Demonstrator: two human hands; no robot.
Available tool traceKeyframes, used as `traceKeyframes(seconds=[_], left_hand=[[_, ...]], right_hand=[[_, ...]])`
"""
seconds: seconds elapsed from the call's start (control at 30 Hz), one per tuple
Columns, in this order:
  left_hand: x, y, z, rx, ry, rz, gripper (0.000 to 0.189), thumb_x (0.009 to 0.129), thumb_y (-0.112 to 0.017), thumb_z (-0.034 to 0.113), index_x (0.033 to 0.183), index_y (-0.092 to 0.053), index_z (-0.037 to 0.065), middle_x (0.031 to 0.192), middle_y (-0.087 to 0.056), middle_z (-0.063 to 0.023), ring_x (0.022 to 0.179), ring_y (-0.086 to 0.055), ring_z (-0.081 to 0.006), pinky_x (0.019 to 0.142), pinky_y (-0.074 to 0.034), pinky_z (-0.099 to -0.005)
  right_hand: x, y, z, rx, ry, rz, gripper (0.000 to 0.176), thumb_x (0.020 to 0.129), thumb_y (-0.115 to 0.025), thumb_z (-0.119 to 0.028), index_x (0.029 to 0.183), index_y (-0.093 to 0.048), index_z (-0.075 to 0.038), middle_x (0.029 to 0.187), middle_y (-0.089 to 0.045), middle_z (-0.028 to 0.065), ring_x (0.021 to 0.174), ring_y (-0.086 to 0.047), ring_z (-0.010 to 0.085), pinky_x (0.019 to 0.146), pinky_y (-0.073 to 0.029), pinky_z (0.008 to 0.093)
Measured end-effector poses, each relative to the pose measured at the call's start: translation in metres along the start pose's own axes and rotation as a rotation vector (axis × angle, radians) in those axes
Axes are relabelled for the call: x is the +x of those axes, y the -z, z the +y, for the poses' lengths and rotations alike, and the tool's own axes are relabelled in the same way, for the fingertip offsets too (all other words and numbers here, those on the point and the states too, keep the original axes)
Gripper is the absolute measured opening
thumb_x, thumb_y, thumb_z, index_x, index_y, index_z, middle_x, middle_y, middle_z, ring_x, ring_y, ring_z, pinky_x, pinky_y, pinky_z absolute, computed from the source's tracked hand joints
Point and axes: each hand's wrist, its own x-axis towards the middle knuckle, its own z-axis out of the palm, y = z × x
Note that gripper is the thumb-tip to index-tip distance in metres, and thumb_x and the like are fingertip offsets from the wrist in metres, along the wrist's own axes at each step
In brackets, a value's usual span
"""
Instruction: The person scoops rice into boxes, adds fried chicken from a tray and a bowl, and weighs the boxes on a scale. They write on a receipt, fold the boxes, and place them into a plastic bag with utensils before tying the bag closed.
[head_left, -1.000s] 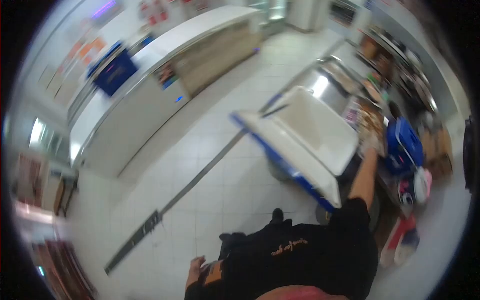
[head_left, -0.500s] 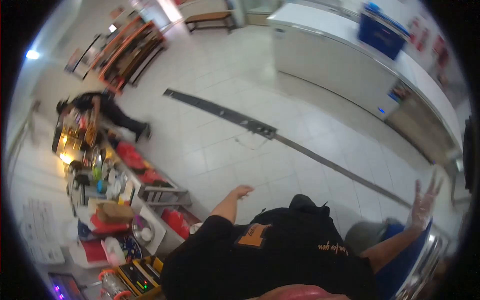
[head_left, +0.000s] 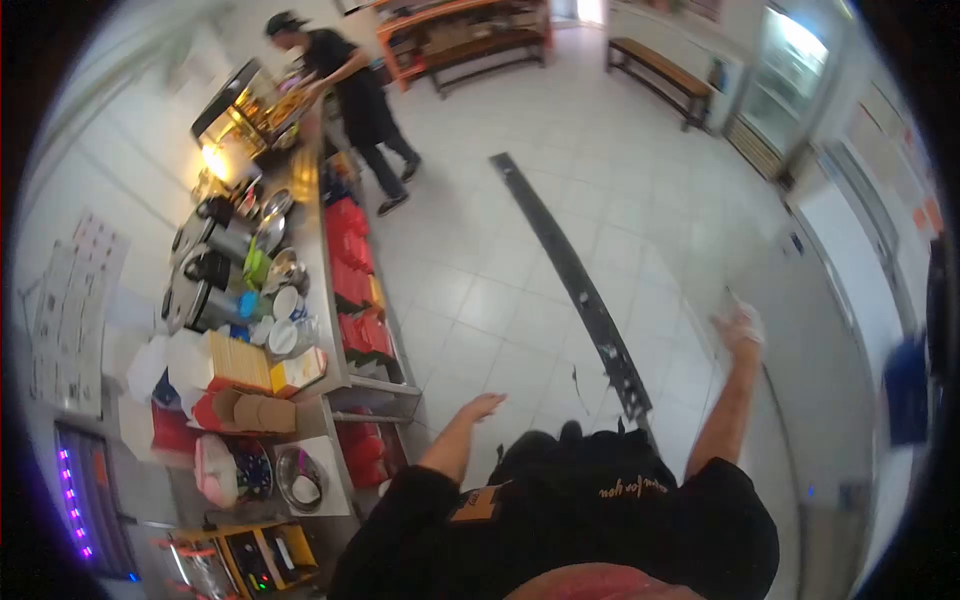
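My left hand [head_left: 484, 406] hangs over the tiled floor in front of my body, fingers loosely stretched out and holding nothing visible. My right hand [head_left: 738, 326], in a thin clear glove, is held out on the other side with its fingers apart. A slim point shows at its fingertips, too blurred to name; it may be part of the glove. Neither hand touches anything. Between them, a long dark strip [head_left: 565, 265] with pale spots runs across the floor.
On the left, a metal counter [head_left: 318, 290] carries bowls, pots and cardboard boxes [head_left: 262, 412], with red packs [head_left: 350, 250] on the shelf below. Another person [head_left: 355, 90] stands at a lit display case [head_left: 235, 120]. White chest freezers [head_left: 850, 240] line the right; a bench [head_left: 660, 75] stands behind.
My view has swung leftward, bringing the counter and the other person further in. My right hand has moved inward and forward, away from the blue surface beside it. My left hand stays low, outstretched.
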Motion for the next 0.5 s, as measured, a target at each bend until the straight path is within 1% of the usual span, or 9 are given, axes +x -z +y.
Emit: traceKeyframes(seconds=[0.03,0.07,0.1,0.13,0.17,0.23,0.3,0.4,0.5], left_hand=[[-0.017,0.033,-0.014,-0.078,0.028,0.052,0.082,0.084,-0.055,0.069,0.143,-0.041,0.014,0.146,-0.044,-0.0102,0.123,-0.05,-0.029,0.097,-0.037,-0.0567],[0.002,0.066,-0.06,-0.213,0.056,0.118,0.083,0.084,-0.056,0.068,0.145,-0.04,0.015,0.146,-0.043,-0.01,0.125,-0.049,-0.0292,0.097,-0.037,-0.0562],[0.0,0.092,-0.101,-0.376,0.078,0.202,0.083,0.084,-0.057,0.067,0.145,-0.039,0.014,0.145,-0.044,-0.0097,0.126,-0.048,-0.029,0.097,-0.037,-0.056],[0.01,0.113,-0.141,-0.45,0.164,0.26,0.081,0.086,-0.057,0.063,0.146,-0.037,0.013,0.143,-0.045,-0.0081,0.124,-0.05,-0.0291,0.099,-0.037,-0.0548],[0.002,0.126,-0.164,-0.492,0.272,0.316,0.079,0.087,-0.057,0.063,0.145,-0.038,0.013,0.142,-0.046,-0.0088,0.123,-0.05,-0.0294,0.099,-0.037,-0.0541],[-0.027,0.135,-0.185,-0.543,0.499,0.361,0.076,0.087,-0.057,0.062,0.142,-0.041,0.012,0.14,-0.048,-0.0102,0.122,-0.051,-0.03,0.099,-0.038,-0.0527],[-0.033,0.138,-0.166,-0.581,0.62,0.332,0.073,0.088,-0.056,0.061,0.14,-0.044,0.012,0.137,-0.05,-0.0116,0.121,-0.052,-0.0307,0.099,-0.039,-0.0513],[0.015,0.182,-0.101,-0.505,0.566,0.245,0.068,0.089,-0.056,0.059,0.136,-0.048,0.011,0.134,-0.052,-0.0137,0.119,-0.053,-0.0316,0.099,-0.04,-0.0491],[0.111,0.254,-0.015,-0.216,0.307,0.204,0.064,0.09,-0.055,0.058,0.132,-0.052,0.01,0.13,-0.055,-0.0158,0.118,-0.055,-0.0326,0.099,-0.042,-0.047]], right_hand=[[0.088,-0.072,-0.028,-0.091,0.238,0.074,0.07,0.088,-0.058,-0.056,0.139,-0.048,-0.01,0.146,-0.044,0.0152,0.136,-0.04,0.0289,0.114,-0.03,0.0398],[0.077,-0.039,-0.153,0.152,0.339,0.016,0.071,0.089,-0.057,-0.056,0.143,-0.043,-0.012,0.148,-0.042,0.0156,0.136,-0.04,0.0308,0.114,-0.03,0.0422],[0.12,-0.067,-0.22,0.097,0.592,0.013,0.067,0.089,-0.059,-0.054,0.139,-0.046,-0.012,0.138,-0.052,0.0161,0.131,-0.044,0.0337,0.109,-0.035,0.0447],[0.106,-0.023,-0.314,0.19,0.744,-0.283,0.065,0.089,-0.06,-0.051,0.139,-0.047,-0.011,0.138,-0.053,0.0164,0.131,-0.045,0.0326,0.11,-0.034,0.0424],[0.168,-0.084,-0.357,0.2,1.007,-0.349,0.064,0.088,-0.061,-0.048,0.139,-0.048,-0.011,0.134,-0.056,0.0181,0.129,-0.048,0.0327,0.108,-0.037,0.0409],[0.175,-0.05,-0.464,0.199,0.977,-0.691,0.064,0.087,-0.06,-0.049,0.138,-0.049,-0.012,0.127,-0.059,0.0198,0.123,-0.053,0.0348,0.105,-0.04,0.0415],[0.217,-0.075,-0.53,0.169,1.018,-0.657,0.065,0.087,-0.061,-0.051,0.138,-0.049,-0.013,0.124,-0.062,0.02,0.118,-0.056,0.0351,0.103,-0.042,0.0419],[0.296,-0.108,-0.599,0.017,1.078,-0.603,0.066,0.086,-0.061,-0.053,0.138,-0.049,-0.014,0.123,-0.063,0.0196,0.116,-0.058,0.0349,0.101,-0.044,0.0418],[0.406,-0.131,-0.625,-0.038,1.01,-0.616,0.066,0.086,-0.063,-0.052,0.137,-0.052,-0.012,0.12,-0.064,0.0194,0.114,-0.06,0.0321,0.098,-0.047,0.0391]])
